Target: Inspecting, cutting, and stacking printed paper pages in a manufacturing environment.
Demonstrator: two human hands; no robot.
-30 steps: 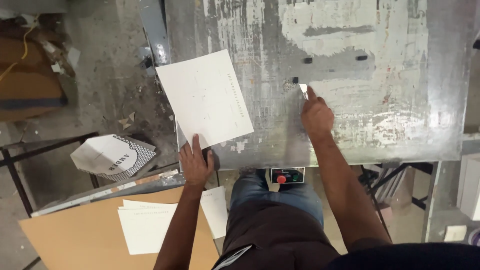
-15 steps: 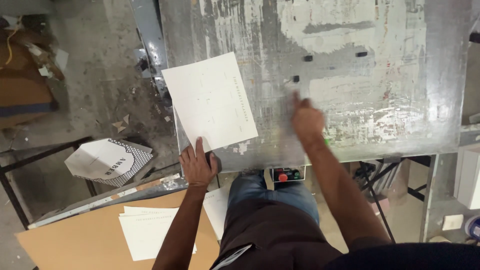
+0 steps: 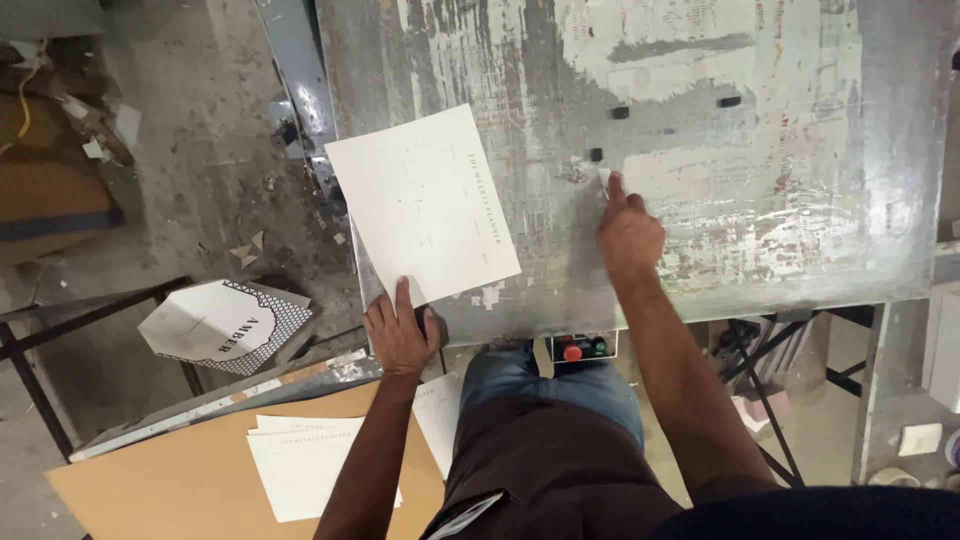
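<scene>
Head view, left hand (image 3: 398,338) on sheet (image 3: 425,205) corner

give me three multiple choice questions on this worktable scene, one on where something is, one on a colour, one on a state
1. Where does the left hand rest?
A. on the near corner of the white sheet
B. on the red button
C. on the brown board

2. What colour is the round button under the near edge of the metal table?
A. blue
B. yellow
C. red

3. How is the right hand set?
A. closed in a fist around a tool
B. forefinger stretched out, its tip on the table near a small black stop
C. lifted clear, palm up

Answers:
1. A: the fingers lie on the sheet's near corner at the table edge.
2. C: it shows red beside a green one.
3. B: one finger points forward, pressed to the metal, and holds nothing.
</scene>
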